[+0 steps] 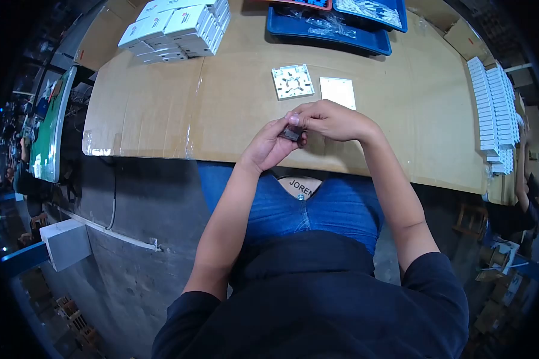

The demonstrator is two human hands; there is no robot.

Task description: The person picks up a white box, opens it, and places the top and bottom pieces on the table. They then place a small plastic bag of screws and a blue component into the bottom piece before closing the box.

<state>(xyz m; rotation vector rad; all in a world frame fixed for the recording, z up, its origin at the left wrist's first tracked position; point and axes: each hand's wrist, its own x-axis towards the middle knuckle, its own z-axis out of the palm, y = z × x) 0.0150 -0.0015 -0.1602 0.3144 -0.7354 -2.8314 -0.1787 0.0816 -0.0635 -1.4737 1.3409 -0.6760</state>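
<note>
My left hand (268, 148) is turned partly palm up, its fingers curled round a small dark block-like piece (291, 133). Over it comes my right hand (334, 121), thumb and fingers pinched at the top of the same piece. What kind of part it is cannot be made out. Just beyond my hands lies an open white plastic box base (293, 81) with dark markings or slots inside. To its right is a flat white square cover (338, 90), its lower edge partly hidden by my right hand.
Stacked white boxes (176, 27) stand at the back left of the cardboard-covered table (144, 113). Blue trays (326, 37) hold white parts and clear plastic bags at the back. Tall stacks of white pieces (494, 110) line the right edge, near another person's arm (521, 167).
</note>
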